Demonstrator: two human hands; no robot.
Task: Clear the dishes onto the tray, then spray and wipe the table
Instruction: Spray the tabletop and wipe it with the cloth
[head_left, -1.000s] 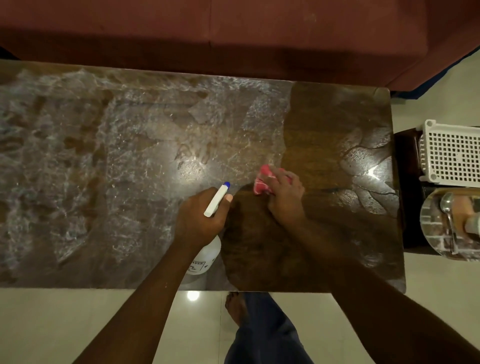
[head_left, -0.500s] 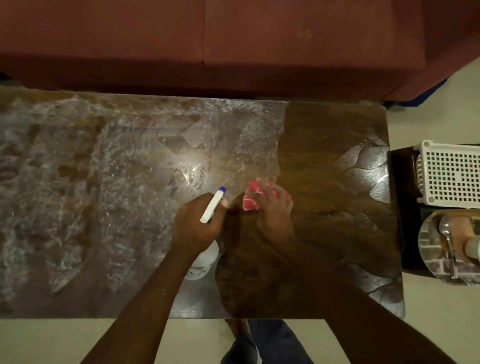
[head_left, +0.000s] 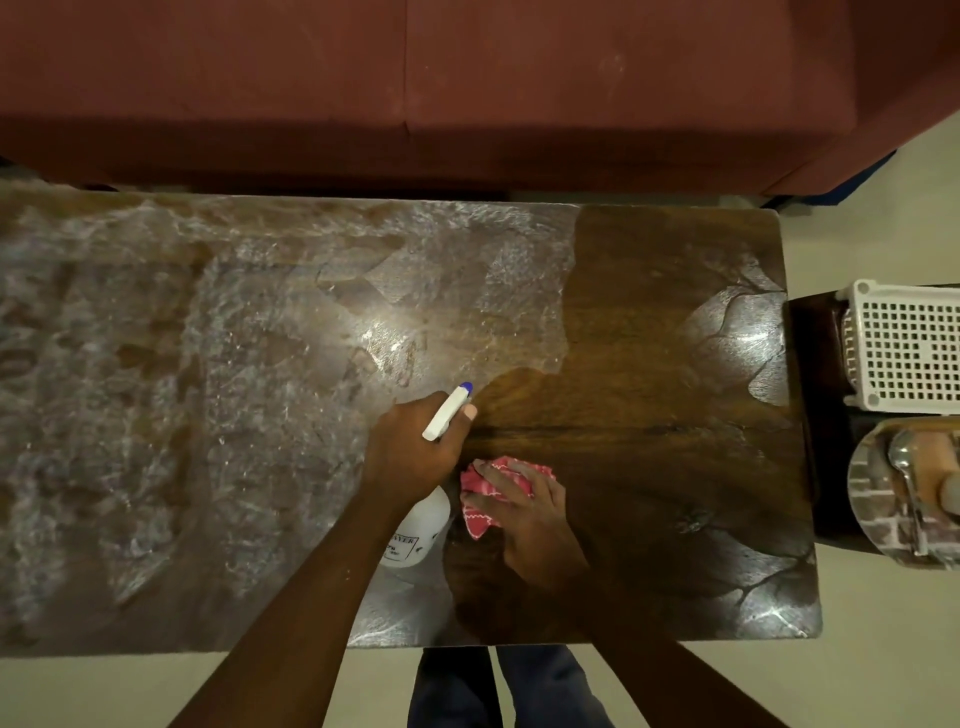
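My left hand (head_left: 413, 449) grips the neck of a white spray bottle (head_left: 418, 530) with a blue-tipped nozzle, held just above the dark wooden table (head_left: 675, 364). Right beside it, my right hand (head_left: 530, 512) presses a crumpled red-and-white cloth (head_left: 485, 486) flat against the tabletop near the front edge. The left and middle of the table are covered in whitish spray film; the right part looks dark and wiped. A tray (head_left: 878, 519) with a spoon and dishes sits off the table's right end.
A red sofa (head_left: 467, 78) runs along the table's far side. A white perforated basket (head_left: 909, 348) stands on a low dark stand at the right, behind the tray. My legs show below the table's front edge, on a pale floor.
My right hand has pulled the cloth back toward the front edge, widening the wiped dark patch. The left hand with the bottle has stayed roughly where it was.
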